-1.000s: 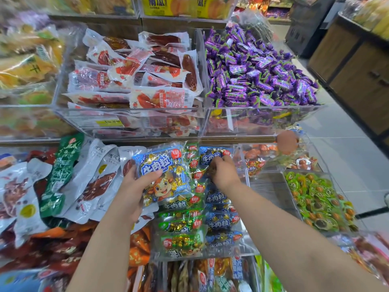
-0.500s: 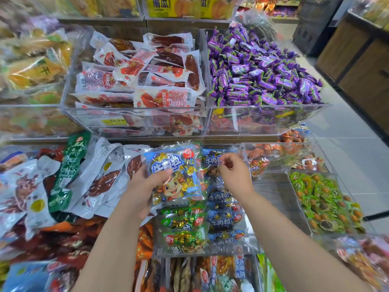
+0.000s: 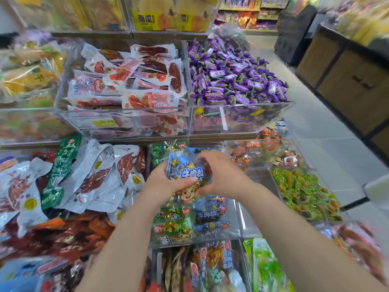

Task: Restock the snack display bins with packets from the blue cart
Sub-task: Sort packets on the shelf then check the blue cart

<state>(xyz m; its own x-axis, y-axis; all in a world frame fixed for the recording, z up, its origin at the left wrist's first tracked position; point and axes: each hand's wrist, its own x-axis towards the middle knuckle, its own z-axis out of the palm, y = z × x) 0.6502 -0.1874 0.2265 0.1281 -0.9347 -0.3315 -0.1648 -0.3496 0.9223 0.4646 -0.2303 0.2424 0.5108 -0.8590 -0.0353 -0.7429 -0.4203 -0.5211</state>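
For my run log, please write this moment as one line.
left hand: grips blue snack packet | right hand: grips same packet | position: over clear bin | step: not yet placed

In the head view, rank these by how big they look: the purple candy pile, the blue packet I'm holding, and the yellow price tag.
1. purple candy pile, clearly largest.
2. blue packet, helped by being nearer the camera.
3. yellow price tag, smallest.
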